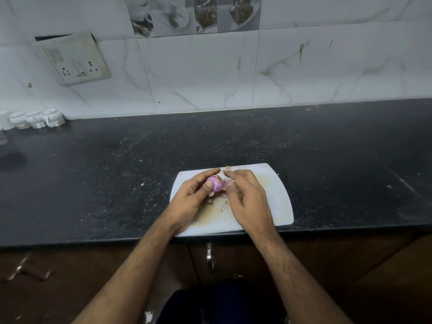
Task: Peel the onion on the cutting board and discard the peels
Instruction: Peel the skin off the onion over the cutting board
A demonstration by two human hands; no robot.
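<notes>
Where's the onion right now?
In the head view the onion is held in the left hand over the far-left part of the white cutting board, with the right hand pulling peel beside it.

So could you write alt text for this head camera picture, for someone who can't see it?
Seen from above, a person's left hand holds a small purple onion over a white cutting board while the right hand pinches a peel away from it. The board lies at the front edge of a dark countertop, with a white tiled wall behind.
</notes>
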